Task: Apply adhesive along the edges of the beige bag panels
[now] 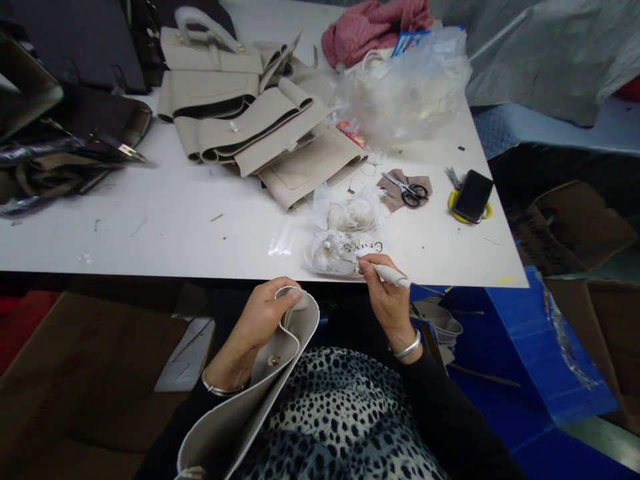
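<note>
My left hand grips the folded upper edge of a beige leather bag piece, thumb on top. The piece hangs over my lap, and a small gold-coloured metal fitting shows on its inner face. My right hand is closed round the pale handle of a thin-tipped tool; its exact kind is unclear. The tool's thin tip points left over a clear plastic bag at the table's front edge. Whitish, partly dark-speckled material lies inside that bag. A second whitish bundle in plastic lies just behind it.
Beige bag parts are heaped at the back of the white table. Dark bags stand at left. Scissors, a phone and a large plastic bag lie at right. A blue bin stands below.
</note>
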A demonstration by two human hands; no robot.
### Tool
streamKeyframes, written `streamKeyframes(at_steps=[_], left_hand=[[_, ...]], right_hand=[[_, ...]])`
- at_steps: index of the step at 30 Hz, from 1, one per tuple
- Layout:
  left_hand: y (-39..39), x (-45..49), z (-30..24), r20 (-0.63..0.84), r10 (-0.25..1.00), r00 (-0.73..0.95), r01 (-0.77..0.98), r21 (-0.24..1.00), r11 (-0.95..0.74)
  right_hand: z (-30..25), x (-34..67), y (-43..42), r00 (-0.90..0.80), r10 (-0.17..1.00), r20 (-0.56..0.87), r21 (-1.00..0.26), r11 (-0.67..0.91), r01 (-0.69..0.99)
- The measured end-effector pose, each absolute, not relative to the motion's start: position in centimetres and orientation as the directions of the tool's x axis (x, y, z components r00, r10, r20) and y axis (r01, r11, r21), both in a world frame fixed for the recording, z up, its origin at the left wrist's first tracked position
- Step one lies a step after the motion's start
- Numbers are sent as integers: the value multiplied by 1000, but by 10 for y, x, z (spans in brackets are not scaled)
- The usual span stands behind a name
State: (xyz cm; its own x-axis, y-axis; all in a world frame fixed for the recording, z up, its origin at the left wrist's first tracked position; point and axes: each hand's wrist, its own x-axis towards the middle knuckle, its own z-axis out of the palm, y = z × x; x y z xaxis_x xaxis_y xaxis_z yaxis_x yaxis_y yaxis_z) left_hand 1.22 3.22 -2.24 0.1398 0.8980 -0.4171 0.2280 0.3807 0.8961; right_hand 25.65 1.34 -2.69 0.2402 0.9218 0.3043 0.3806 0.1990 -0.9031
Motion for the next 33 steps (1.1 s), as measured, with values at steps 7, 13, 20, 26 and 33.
streamKeyframes(at_steps=[7, 13, 20, 26, 33], left_hand=[[35, 5, -18, -544, 817, 191, 96, 839, 536], [33, 1, -18, -586, 773, 243, 48, 803, 594], [33, 6, -19, -607, 703, 370, 30, 765, 644], [32, 5, -20, -615, 680, 399, 38, 752, 658], [32, 7, -21, -614, 685, 392, 35, 754, 656]], right_hand=[[-27, 255, 11, 129, 894, 430, -785, 299, 544], [-21, 255, 7, 281, 897, 341, -907, 235, 348], [-21, 241, 9, -142, 990, -11, -998, -20, -65], [-25, 236, 8, -178, 984, -20, -1000, -23, -14], [-24, 235, 8, -191, 982, -11, -999, -19, -42]])
